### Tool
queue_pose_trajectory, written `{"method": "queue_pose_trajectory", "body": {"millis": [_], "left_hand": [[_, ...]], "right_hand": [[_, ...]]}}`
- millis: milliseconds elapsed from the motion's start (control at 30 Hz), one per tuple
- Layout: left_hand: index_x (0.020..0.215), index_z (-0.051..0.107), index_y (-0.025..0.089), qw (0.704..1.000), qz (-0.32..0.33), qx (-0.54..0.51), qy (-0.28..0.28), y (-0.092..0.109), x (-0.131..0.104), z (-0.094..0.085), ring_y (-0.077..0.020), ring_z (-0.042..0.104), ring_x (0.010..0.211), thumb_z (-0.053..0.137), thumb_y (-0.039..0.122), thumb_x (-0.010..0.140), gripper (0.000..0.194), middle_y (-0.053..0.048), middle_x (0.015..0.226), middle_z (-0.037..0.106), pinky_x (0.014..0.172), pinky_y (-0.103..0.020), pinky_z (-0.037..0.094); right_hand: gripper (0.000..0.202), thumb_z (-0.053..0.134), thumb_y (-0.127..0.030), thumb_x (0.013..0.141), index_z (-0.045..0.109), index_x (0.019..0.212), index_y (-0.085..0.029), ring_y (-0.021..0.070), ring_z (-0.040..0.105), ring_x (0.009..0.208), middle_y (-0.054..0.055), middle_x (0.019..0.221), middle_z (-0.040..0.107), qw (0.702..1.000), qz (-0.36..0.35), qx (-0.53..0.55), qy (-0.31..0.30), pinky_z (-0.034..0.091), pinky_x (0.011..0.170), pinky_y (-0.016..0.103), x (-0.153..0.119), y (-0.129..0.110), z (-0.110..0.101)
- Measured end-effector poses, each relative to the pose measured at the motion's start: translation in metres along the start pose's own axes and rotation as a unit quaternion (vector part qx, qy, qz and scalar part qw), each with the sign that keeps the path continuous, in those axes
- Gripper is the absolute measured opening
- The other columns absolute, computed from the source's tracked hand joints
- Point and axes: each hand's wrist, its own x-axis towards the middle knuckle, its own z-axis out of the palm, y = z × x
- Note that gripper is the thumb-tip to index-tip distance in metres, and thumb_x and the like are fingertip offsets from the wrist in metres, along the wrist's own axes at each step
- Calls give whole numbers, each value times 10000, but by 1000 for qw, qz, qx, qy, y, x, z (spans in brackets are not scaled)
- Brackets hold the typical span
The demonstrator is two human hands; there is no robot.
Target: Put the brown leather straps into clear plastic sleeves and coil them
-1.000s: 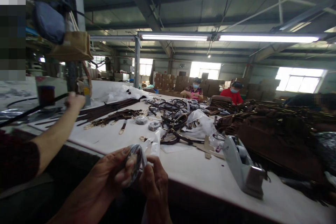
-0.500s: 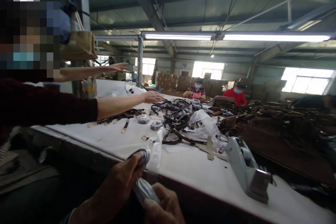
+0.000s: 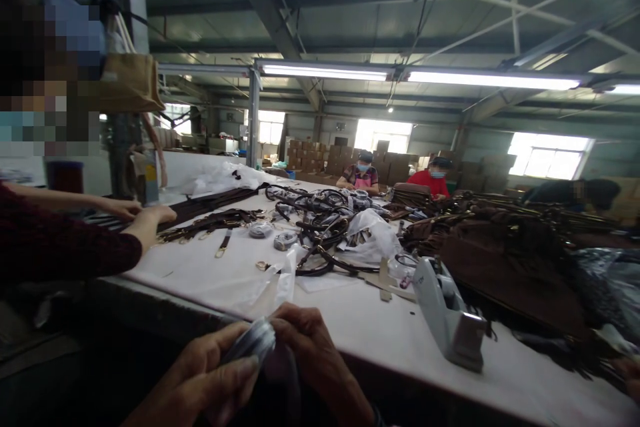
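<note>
Near the front edge of the table, my left hand is closed around a pale grey wrapped coil, thumb pressed on its side. My right hand grips the coil's far right side, its fingers curled over the top. A loose grey length hangs dimly below the hands. What is inside the wrapping cannot be made out. Beyond them, similar wrapped coils lie on the white table, beside brown straps with gold-coloured clasps.
A grey tape dispenser stands to the right. Brown bags are heaped behind it. Dark handles and clear plastic cover the table's middle. At left, a co-worker's hands touch long dark straps; other people sit farther back.
My hands have come together on the coil; the grey length between them earlier now hangs below. The co-worker's outstretched arms have drawn back left onto the straps. The view has shifted slightly right.
</note>
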Motion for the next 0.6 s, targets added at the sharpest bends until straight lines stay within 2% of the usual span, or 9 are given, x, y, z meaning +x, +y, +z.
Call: {"method": "queue_pose_trajectory", "body": {"millis": [33, 100, 167, 233, 300, 367, 433, 533, 600], "left_hand": [[767, 699, 146, 999, 3, -44, -6, 6, 7, 3, -83, 398, 489, 755, 460, 879, 338, 14, 558, 535, 476, -176, 360], [725, 686, 133, 991, 4, -136, 10, 20, 21, 7, -57, 375, 462, 797, 419, 852, 333, 31, 527, 498, 464, -154, 347], [741, 710, 126, 977, 5, -211, 30, 36, 32, 10, -52, 416, 464, 851, 356, 799, 275, 26, 563, 538, 471, -147, 392], [813, 749, 124, 968, 22, -246, 40, 55, 40, 12, -80, 517, 527, 861, 314, 777, 223, -13, 680, 637, 525, -176, 483], [893, 766, 122, 966, 77, -237, 65, 72, 45, 14, -129, 612, 642, 821, 327, 812, 227, -61, 819, 708, 619, -222, 559], [954, 761, 131, 967, 145, -180, 103, 80, 51, 14, -157, 659, 728, 777, 346, 856, 237, -78, 906, 737, 695, -237, 578], [1013, 741, 160, 967, 198, -67, 146, 74, 58, 11, -172, 691, 792, 753, 339, 890, 217, -67, 953, 755, 760, -234, 565], [1072, 726, 207, 934, 254, 161, 191, 41, 66, -2, -198, 711, 857, 748, 300, 910, 189, -46, 925, 772, 820, -233, 514], [1031, 754, 220, 904, 271, 282, 171, 14, 63, -17, -199, 697, 805, 747, 284, 909, 138, -43, 872, 766, 796, -233, 491]], "right_hand": [[412, 721, -539, 893, 690, 781, -144, 118, 448, 638, -20, 664, 530, 999, -1, 31, 19, 376, 602, 239, 1, 8, 9], [464, 636, -618, 937, 675, 844, -165, 128, 454, 638, -11, 692, 532, 992, -17, 82, 95, 393, 588, 248, 1, 26, 25], [530, 571, -712, 936, 683, 904, -195, 155, 492, 661, 12, 732, 558, 981, -40, 76, 176, 428, 588, 267, -2, 44, 39], [578, 587, -779, 886, 712, 993, -225, 195, 554, 711, 47, 784, 605, 977, -35, 26, 207, 475, 619, 299, -8, 60, 48], [611, 622, -793, 853, 724, 1095, -241, 216, 589, 725, 69, 812, 636, 978, -10, -14, 208, 502, 649, 324, -15, 69, 53], [670, 576, -825, 856, 728, 1077, -211, 188, 556, 605, 54, 703, 622, 983, 14, -19, 184, 481, 592, 318, -21, 72, 56], [750, 521, -872, 838, 705, 1020, -168, 147, 488, 475, 26, 576, 589, 993, 48, 25, 101, 416, 503, 281, -26, 67, 55], [735, 598, -831, 801, 659, 1033, -137, 124, 470, 406, 18, 536, 612, 988, 104, 111, -33, 335, 439, 222, -33, 49, 41], [629, 686, -729, 806, 662, 995, -129, 102, 444, 408, 2, 540, 603, 985, 102, 133, -33, 301, 430, 203, -37, 31, 23]]}}
